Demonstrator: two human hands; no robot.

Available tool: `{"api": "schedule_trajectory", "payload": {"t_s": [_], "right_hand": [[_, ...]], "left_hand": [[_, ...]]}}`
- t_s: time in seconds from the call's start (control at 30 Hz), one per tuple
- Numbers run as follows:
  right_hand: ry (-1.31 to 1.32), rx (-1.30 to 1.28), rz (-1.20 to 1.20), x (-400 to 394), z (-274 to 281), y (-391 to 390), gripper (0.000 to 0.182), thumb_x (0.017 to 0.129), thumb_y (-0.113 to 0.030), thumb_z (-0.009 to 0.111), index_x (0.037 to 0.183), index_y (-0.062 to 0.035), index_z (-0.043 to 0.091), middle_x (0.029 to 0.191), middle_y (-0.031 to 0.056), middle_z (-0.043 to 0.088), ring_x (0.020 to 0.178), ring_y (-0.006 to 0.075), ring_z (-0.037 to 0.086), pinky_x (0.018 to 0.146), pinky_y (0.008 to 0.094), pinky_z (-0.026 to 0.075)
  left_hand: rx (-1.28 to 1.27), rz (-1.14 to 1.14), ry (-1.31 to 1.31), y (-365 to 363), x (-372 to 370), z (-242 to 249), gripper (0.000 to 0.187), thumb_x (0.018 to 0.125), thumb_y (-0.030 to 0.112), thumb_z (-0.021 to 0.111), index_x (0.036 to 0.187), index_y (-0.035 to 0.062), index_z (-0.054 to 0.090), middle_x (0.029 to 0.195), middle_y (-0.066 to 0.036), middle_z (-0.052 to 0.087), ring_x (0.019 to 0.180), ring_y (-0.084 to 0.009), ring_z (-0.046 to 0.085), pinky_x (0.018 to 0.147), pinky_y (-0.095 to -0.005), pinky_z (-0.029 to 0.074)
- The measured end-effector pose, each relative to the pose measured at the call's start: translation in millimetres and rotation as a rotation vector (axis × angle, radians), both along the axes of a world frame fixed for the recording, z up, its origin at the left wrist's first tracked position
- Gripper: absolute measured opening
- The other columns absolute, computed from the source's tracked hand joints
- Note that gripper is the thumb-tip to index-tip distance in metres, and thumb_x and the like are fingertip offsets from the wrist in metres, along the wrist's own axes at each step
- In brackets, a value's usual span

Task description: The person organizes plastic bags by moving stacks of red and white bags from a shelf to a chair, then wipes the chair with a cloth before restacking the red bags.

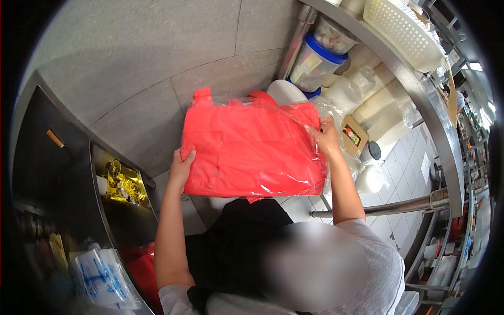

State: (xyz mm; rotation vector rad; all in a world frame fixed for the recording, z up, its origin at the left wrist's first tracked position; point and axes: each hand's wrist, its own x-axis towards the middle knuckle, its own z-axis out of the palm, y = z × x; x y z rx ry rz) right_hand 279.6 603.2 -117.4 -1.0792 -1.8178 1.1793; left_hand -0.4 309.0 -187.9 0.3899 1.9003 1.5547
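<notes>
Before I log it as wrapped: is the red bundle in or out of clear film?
In, at least partly: glare and wrinkles show film over the red bundle. Whether sealed, I cannot tell.

This looks like the storage corner of a commercial kitchen: a steel-edged tabletop (438, 113) carries a perforated white basket (401, 34), a blue-lidded tub (314, 65) and stacked pale containers (374, 103) sit below, and white tiles cover the floor (397, 170).
</notes>
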Motion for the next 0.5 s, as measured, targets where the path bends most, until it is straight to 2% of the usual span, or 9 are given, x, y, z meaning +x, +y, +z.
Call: {"api": "schedule_trajectory", "payload": {"t_s": [0.07, 0.17, 0.27, 0.37, 0.5], "right_hand": [[0.076, -0.071, 0.013, -1, 6, -5, 0.044, 0.072, -0.006, 0.075, 0.099, 0.0028, 0.041, 0.081, 0.0129, 0.061, 0.071, 0.0142, 0.059, 0.063, 0.0271, 0.048], [0.008, -0.014, -0.046, 4, -4, 1, 0.052, 0.067, -0.007, 0.080, 0.098, 0.0039, 0.040, 0.080, 0.0113, 0.061, 0.070, 0.0140, 0.058, 0.061, 0.0267, 0.048], [-0.120, 0.133, -0.117, 4, 3, -7, 0.048, 0.067, -0.011, 0.080, 0.095, 0.0030, 0.043, 0.079, 0.0100, 0.061, 0.068, 0.0136, 0.057, 0.062, 0.0268, 0.048], [-0.093, 0.011, -0.066, 6, -25, 13, 0.041, 0.070, -0.012, 0.078, 0.096, 0.0045, 0.051, 0.081, 0.0108, 0.063, 0.069, 0.0140, 0.058, 0.064, 0.0275, 0.048], [-0.027, -0.227, 0.153, 7, 10, -7, 0.032, 0.074, -0.009, 0.073, 0.101, 0.0038, 0.060, 0.088, 0.0097, 0.066, 0.075, 0.0141, 0.061, 0.069, 0.0288, 0.049]], "left_hand": [[0.013, 0.015, -0.021, 0, -3, -4, 0.057, 0.089, 0.037, 0.057, 0.129, 0.0005, 0.038, 0.121, -0.014, 0.051, 0.108, -0.0204, 0.051, 0.093, -0.0304, 0.039], [0.027, 0.040, -0.045, 1, -7, -15, 0.059, 0.089, 0.041, 0.055, 0.129, 0.0006, 0.039, 0.122, -0.013, 0.051, 0.109, -0.0203, 0.051, 0.094, -0.0298, 0.038], [0.005, 0.052, 0.031, 0, -9, -23, 0.058, 0.090, 0.043, 0.053, 0.127, 0.0006, 0.041, 0.120, -0.012, 0.053, 0.109, -0.0201, 0.051, 0.094, -0.0297, 0.037], [0.009, 0.056, 0.017, 1, -4, -14, 0.057, 0.089, 0.043, 0.054, 0.127, 0.0010, 0.043, 0.120, -0.012, 0.054, 0.109, -0.0198, 0.051, 0.093, -0.0298, 0.038], [-0.019, 0.071, 0.087, -2, -3, -12, 0.055, 0.089, 0.039, 0.055, 0.127, 0.0016, 0.043, 0.122, -0.013, 0.054, 0.108, -0.0194, 0.052, 0.091, -0.0304, 0.040]]}}
